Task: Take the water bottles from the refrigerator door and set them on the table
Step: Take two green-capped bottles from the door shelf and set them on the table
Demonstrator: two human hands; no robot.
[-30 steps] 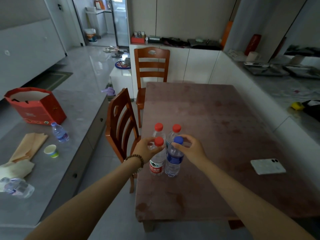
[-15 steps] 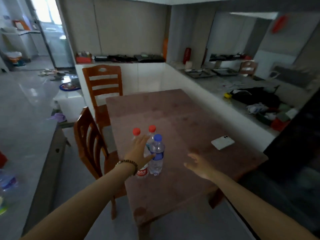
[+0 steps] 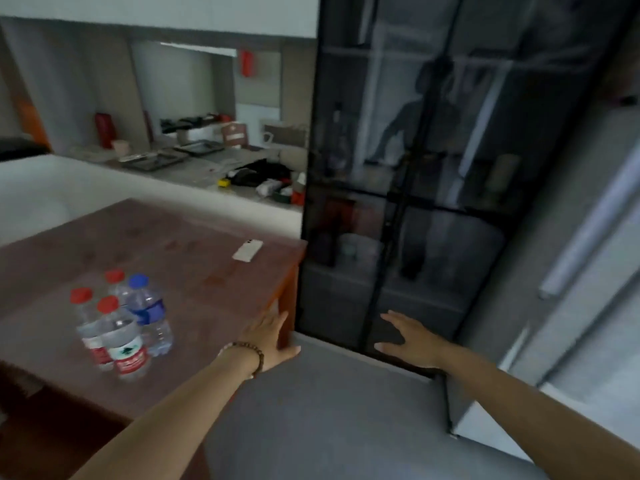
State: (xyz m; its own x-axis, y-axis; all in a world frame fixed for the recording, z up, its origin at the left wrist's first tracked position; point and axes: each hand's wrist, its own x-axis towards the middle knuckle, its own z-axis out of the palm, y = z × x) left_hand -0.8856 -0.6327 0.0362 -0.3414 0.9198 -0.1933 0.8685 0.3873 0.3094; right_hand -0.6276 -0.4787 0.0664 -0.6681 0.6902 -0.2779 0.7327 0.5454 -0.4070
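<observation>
Four water bottles (image 3: 119,325) stood clustered left on the worktop (image 3: 207,271); my left hand (image 3: 268,337) and right hand (image 3: 410,337) were spread, empty; advised a firm door-edge grip next.

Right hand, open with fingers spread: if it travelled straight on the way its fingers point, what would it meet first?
Probably the dark glass-fronted cabinet: the right hand points at its lower panel with nothing visible between, though depth is unclear.

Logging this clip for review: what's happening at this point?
Four water bottles stand clustered on the brown table, three with red caps and one with a blue cap. The person has turned toward a dark glass-fronted cabinet. The left hand and right hand are open and empty. A white phone lies on the table.
</observation>
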